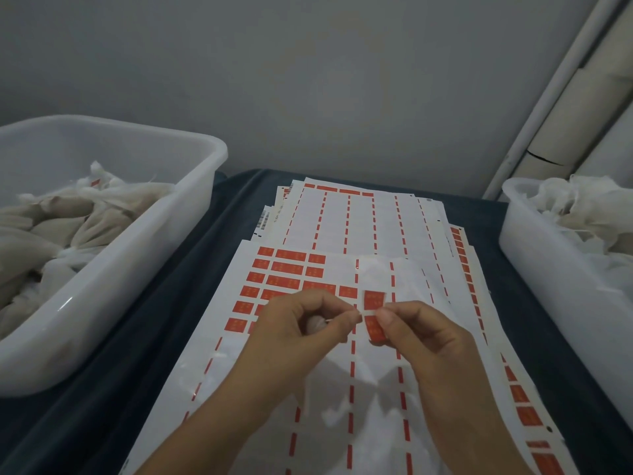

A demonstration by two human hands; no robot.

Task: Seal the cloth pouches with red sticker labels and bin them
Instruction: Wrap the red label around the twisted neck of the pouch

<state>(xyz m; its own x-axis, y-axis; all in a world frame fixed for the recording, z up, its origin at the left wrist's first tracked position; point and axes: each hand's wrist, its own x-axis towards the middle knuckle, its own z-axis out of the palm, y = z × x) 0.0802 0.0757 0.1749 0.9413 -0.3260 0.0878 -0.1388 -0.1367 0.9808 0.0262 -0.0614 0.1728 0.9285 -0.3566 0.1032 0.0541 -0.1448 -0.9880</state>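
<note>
a: both grips meet over the near sticker sheet (219,341). the right hand (416,332) has thumb and forefinger pinched together on a red sticker label (373,315), which bends around a thin white neck of cloth between the two hands.

b: and the left hand (301,322)?

a: its fingers are curled shut, with thumb and forefinger tips pressed on that same white neck, just beside the label. something pale shows inside the curled fingers; i cannot tell for sure whether it is the body of a cloth pouch.

b: where do the stickers lie?

a: the near sticker sheet lies on the table (130,341), which is draped in dark cloth. its upper left part carries rows of red labels; lower down only red dashed strips remain on the white backing. behind it, further from the person, lies a stripped sheet (346,221) with one red row along its far edge, on top of other sheets. more sheets stick out from under the right side of the near sheet.

b: and the bins?

a: a white left bin (144,241) stands left of the near sheet, holding beige filled pouches (54,217); one shows a small red label. a white right bin (534,255) stands right of the sheet with loose white cloth (575,204) in it.
</note>
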